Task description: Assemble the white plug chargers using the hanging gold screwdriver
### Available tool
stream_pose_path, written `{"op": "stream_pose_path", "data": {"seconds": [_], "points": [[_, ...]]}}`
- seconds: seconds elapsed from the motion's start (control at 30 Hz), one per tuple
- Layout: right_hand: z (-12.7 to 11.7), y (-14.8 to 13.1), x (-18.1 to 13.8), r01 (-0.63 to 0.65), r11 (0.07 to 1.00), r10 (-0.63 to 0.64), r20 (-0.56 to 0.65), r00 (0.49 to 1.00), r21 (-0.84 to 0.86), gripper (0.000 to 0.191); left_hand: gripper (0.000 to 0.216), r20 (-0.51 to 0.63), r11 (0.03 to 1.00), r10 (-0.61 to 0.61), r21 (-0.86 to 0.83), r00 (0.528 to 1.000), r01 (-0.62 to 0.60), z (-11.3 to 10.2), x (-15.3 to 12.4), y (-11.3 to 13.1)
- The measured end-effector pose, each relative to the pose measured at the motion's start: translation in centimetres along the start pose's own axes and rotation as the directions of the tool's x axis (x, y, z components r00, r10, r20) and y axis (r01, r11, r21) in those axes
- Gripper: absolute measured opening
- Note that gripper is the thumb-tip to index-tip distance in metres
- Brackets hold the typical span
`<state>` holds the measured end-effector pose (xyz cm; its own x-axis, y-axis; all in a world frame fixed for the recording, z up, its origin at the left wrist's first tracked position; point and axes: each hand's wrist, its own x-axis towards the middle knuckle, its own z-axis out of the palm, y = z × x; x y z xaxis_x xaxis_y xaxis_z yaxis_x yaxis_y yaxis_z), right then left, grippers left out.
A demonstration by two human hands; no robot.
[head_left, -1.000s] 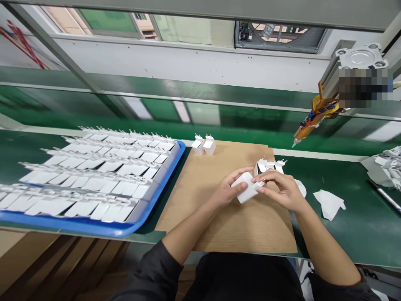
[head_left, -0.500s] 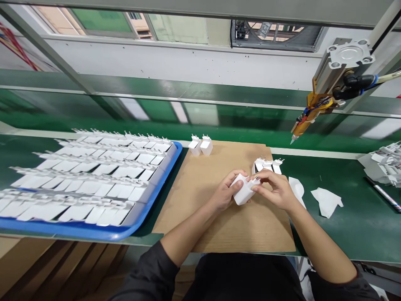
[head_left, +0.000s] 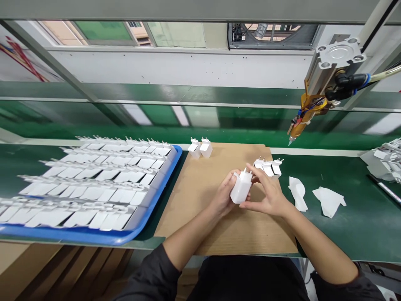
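A white plug adapter (head_left: 241, 187) with two metal pins pointing up and away is held over the brown cardboard sheet (head_left: 200, 196). My left hand (head_left: 223, 195) grips its left side. My right hand (head_left: 266, 191) closes around its right side and bottom, fingers curled. Just behind my right hand stand three white adapters (head_left: 268, 167) in a row. Two more adapters (head_left: 200, 148) stand at the cardboard's far edge.
A blue tray (head_left: 150, 217) at the left holds several rows of white adapters. Two white scraps (head_left: 327, 200) lie on the green bench at the right. A yellow-tipped tool on a pneumatic cylinder (head_left: 302, 121) hangs at upper right. A pile of white parts (head_left: 384, 161) sits far right.
The adapter has been turned from lying flat to upright with its pins pointing up. My right hand dropped from the pin end to cup its right side.
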<state>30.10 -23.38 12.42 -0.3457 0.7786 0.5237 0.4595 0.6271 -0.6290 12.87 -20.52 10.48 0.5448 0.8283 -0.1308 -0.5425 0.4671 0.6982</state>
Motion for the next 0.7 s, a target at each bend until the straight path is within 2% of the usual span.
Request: {"op": "stream_pose_path", "data": {"seconds": [0.2,0.4,0.53,0.6,0.7], "points": [[0.7,0.0,0.0,0.022,0.994,-0.015,0.071,0.997,-0.104,0.115,0.064,-0.047,1.000,-0.018,-0.012,0.999,0.017,0.2,-0.1,-0.1],[1.2,0.2,0.0,0.113,0.966,-0.125,-0.038,0.991,-0.233,0.106,0.063,-0.034,0.999,-0.043,0.029,0.999,0.044,0.1,-0.3,-0.1],[1.3,0.2,0.0,0.146,0.944,-0.172,-0.063,0.983,-0.295,0.098,0.064,-0.002,0.998,-0.035,0.053,0.999,0.035,0.2,-0.3,-0.2],[1.3,0.2,0.0,0.165,0.949,-0.190,-0.070,0.979,-0.268,0.093,0.061,0.017,0.998,-0.035,0.044,0.999,0.034,0.3,-0.3,-0.5],[1.5,0.3,0.2,0.196,0.972,-0.206,-0.067,0.976,-0.128,0.090,0.057,0.062,0.997,-0.072,0.019,0.995,0.071,0.4,-0.2,-1.2]]}}
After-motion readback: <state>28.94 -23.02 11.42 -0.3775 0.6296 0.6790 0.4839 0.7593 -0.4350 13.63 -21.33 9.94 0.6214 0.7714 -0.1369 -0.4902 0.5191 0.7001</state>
